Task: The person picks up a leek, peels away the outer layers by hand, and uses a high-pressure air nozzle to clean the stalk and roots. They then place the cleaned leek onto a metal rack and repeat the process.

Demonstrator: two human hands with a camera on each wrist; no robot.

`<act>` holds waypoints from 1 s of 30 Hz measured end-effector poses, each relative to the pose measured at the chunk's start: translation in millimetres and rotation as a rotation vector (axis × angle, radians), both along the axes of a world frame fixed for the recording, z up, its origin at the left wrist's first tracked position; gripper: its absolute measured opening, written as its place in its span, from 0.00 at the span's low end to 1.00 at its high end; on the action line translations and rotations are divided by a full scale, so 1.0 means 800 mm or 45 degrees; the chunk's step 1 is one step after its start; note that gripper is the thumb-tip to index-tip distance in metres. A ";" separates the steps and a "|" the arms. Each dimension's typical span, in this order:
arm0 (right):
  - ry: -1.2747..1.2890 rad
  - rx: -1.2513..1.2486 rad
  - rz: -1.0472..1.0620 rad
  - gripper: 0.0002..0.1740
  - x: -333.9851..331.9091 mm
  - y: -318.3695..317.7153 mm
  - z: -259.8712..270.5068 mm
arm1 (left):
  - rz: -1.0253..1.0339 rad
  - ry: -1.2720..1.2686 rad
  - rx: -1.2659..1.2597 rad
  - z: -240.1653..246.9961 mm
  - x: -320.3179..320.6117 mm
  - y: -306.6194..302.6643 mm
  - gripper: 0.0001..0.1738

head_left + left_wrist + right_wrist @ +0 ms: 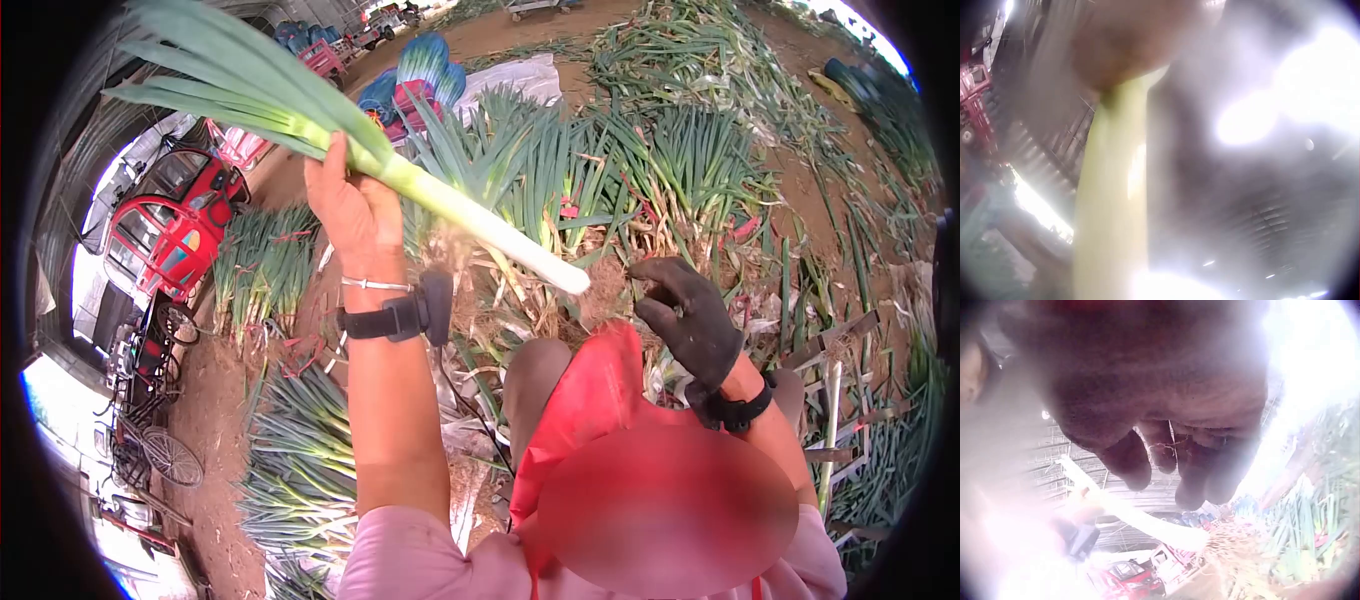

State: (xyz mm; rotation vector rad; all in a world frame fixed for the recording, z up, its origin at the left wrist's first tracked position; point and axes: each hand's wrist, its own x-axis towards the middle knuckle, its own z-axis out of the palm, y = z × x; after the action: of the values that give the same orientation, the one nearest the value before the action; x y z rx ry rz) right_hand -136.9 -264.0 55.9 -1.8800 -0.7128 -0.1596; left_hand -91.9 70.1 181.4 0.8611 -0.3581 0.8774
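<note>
My bare left hand (360, 205) grips a long leek (480, 222) around the top of its pale stem, where the leaves fan out. The leaves point up and left; the white end slants down to the right. In the left wrist view the stem (1113, 200) runs down from the blurred fingers. Just right of the root end, my right hand (690, 320) wears a dark glove, its fingers loosely bent around nothing. The right wrist view has brown stringy roots (1229, 556) below the gloved fingers (1132, 465), with a few thin strands on the glove.
Leek bundles (690, 165) stand in front of my knees, and more leeks (300, 450) lie to the left. A red apron (585, 385) covers my lap. A red vehicle (180, 235) and a bicycle (172, 458) are farther left. Loose leaves (680, 60) are heaped at the back.
</note>
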 end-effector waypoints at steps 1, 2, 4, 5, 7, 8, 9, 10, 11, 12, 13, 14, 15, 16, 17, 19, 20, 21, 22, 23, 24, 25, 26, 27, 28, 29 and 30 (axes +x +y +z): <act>-0.012 0.028 -0.015 0.18 -0.001 0.005 0.006 | -0.008 0.000 -0.003 -0.002 -0.002 -0.008 0.12; 0.006 0.092 -0.033 0.16 -0.005 0.008 0.016 | -0.052 0.002 0.005 -0.004 -0.006 -0.016 0.16; -0.043 0.101 -0.041 0.15 -0.003 0.009 0.022 | -0.109 0.008 0.021 -0.007 -0.009 -0.024 0.21; -0.093 0.110 -0.045 0.14 -0.002 0.008 0.024 | -0.120 0.020 0.019 -0.009 -0.010 -0.028 0.21; 0.024 0.022 -0.077 0.11 -0.005 0.007 0.040 | -0.165 0.012 0.045 -0.007 -0.013 -0.039 0.22; 0.153 0.015 -0.055 0.10 -0.007 0.006 0.049 | -0.179 0.015 0.046 -0.006 -0.016 -0.047 0.22; 0.280 0.011 -0.032 0.10 -0.007 0.006 0.055 | -0.172 0.022 0.063 -0.006 -0.020 -0.056 0.21; 0.249 0.076 -0.026 0.09 -0.004 0.009 0.056 | -0.167 0.026 0.081 -0.005 -0.023 -0.066 0.20; 0.249 0.078 -0.041 0.09 -0.001 0.013 0.060 | -0.182 0.025 0.082 -0.004 -0.025 -0.075 0.20; -0.005 0.111 -0.002 0.09 0.002 0.018 0.065 | -0.184 0.022 0.117 -0.004 -0.027 -0.084 0.21; -0.257 0.140 0.036 0.10 0.004 0.024 0.070 | -0.186 0.020 0.152 -0.005 -0.029 -0.093 0.23; -0.252 0.139 0.019 0.10 0.006 0.031 0.076 | -0.204 0.026 0.152 -0.007 -0.029 -0.103 0.23; -0.538 0.116 0.006 0.10 0.008 0.040 0.084 | -0.177 0.041 0.215 -0.008 -0.030 -0.113 0.25; -0.680 0.099 -0.002 0.10 0.009 0.048 0.089 | -0.148 0.054 0.278 -0.009 -0.029 -0.124 0.27; -0.824 0.084 -0.018 0.10 0.010 0.055 0.094 | -0.162 0.054 0.278 -0.010 -0.031 -0.136 0.27; -0.498 0.207 -0.017 0.12 0.011 0.066 0.098 | -0.200 0.036 0.269 -0.009 -0.041 -0.163 0.34; -0.496 0.206 -0.019 0.12 0.009 0.067 0.099 | -0.210 0.036 0.281 -0.006 -0.048 -0.173 0.35; -0.388 0.171 -0.057 0.12 0.005 0.067 0.101 | -0.210 0.038 0.280 -0.006 -0.049 -0.176 0.35; -0.278 0.135 -0.095 0.12 0.000 0.068 0.102 | -0.144 0.037 0.311 -0.005 -0.050 -0.178 0.35; -0.272 0.137 -0.091 0.12 -0.001 0.071 0.101 | -0.076 0.040 0.343 -0.005 -0.050 -0.179 0.35; -0.240 0.153 -0.064 0.12 -0.001 0.075 0.099 | -0.074 0.046 0.346 -0.005 -0.050 -0.179 0.35; -0.207 0.169 -0.037 0.11 0.000 0.077 0.096 | -0.055 0.050 0.387 -0.005 -0.050 -0.179 0.35; -0.237 0.171 -0.025 0.10 0.005 0.079 0.091 | -0.036 0.055 0.428 -0.005 -0.050 -0.178 0.35; -0.231 0.175 -0.022 0.10 0.002 0.074 0.090 | -0.033 0.061 0.431 -0.005 -0.048 -0.176 0.35; -0.223 0.143 0.084 0.10 -0.003 0.065 0.090 | 0.002 0.053 0.482 -0.004 -0.044 -0.172 0.35; -0.212 0.109 0.191 0.10 -0.009 0.055 0.088 | 0.038 0.048 0.530 -0.004 -0.043 -0.168 0.35; -0.147 0.045 0.154 0.10 -0.015 0.048 0.082 | 0.046 0.063 0.522 -0.004 -0.042 -0.164 0.35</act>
State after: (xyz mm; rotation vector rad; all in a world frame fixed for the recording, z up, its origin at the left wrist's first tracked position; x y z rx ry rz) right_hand -148.6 -225.9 121.7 -1.7995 -0.8949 -0.2028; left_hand -125.6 -61.0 178.5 1.2683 -0.4902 0.8269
